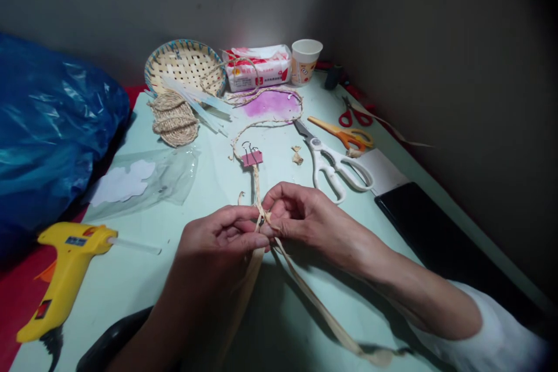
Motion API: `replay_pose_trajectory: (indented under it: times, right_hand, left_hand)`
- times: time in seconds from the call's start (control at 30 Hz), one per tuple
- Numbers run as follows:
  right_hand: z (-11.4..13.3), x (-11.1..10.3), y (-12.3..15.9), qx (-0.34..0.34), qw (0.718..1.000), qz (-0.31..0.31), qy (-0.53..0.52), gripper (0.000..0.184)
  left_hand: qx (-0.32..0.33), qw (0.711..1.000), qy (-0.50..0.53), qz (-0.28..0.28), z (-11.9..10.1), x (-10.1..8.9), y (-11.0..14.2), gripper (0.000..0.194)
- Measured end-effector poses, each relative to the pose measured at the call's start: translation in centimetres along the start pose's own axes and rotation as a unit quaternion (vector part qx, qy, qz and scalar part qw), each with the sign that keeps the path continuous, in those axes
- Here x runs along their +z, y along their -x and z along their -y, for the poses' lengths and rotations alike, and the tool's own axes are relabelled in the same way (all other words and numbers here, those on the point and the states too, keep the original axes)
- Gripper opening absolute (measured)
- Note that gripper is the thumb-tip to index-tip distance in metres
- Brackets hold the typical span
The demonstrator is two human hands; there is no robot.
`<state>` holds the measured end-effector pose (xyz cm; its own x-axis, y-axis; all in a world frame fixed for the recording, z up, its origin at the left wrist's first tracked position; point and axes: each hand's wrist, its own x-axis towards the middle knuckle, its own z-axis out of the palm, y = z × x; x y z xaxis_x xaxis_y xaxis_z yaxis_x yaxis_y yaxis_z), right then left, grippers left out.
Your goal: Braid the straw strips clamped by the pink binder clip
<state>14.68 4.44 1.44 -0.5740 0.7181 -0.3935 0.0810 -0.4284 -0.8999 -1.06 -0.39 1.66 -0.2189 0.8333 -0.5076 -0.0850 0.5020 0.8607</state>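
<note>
Between my two hands is a pale, straw-like braid, with loose flat strands trailing down toward me. My left hand pinches a strand between thumb and fingers. Opposite it, my right hand also pinches the strands where they cross. A pink binder clip grips the braid just beyond my fingertips. From the clip, the finished thin cord curves away over a purple-stained patch. White-handled scissors lie beyond my right hand.
At left are a yellow glue gun, a blue plastic bag and a clear bag. Farther back stand a woven basket, a tissue pack and a paper cup. Orange scissors and a black flat object are right.
</note>
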Motion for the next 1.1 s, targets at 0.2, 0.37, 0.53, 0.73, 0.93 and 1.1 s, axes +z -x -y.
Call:
replay_pose_trajectory:
  times: [0.2,0.37,0.53,0.73,0.93,1.1]
  right_hand:
    - [-0.2,-0.3,0.0,-0.005,0.999,0.032,0.005,0.021]
    - [-0.3,-0.3,0.2,-0.025,0.999,0.035,0.032,0.02]
    - [-0.5,0.0,0.6,-0.033,0.999,0.031,0.027,0.02]
    - [-0.7,0.6,0.8,-0.082,0.975,-0.049,0.199,0.015]
    - [-0.7,1.0,1.0,-0.08,0.973,-0.076,0.202,0.015]
    - [-0.7,0.9,1.0,-0.052,0.988,-0.057,0.131,0.018]
  left_hand:
    - [0.013,0.997,-0.071,0.008,-0.8,-0.2,0.6,0.024]
    - [0.025,0.998,-0.063,0.012,-0.5,-0.1,0.7,0.023]
    - [0.03,0.998,-0.062,0.001,-0.4,-0.1,0.7,0.018]
    - [0.059,0.995,-0.083,0.011,0.3,-0.3,0.5,0.013]
    - [0.104,0.988,-0.116,-0.001,0.6,-0.3,0.3,0.005]
    - [0.08,0.99,-0.106,0.035,0.8,-0.5,0.1,0.008]
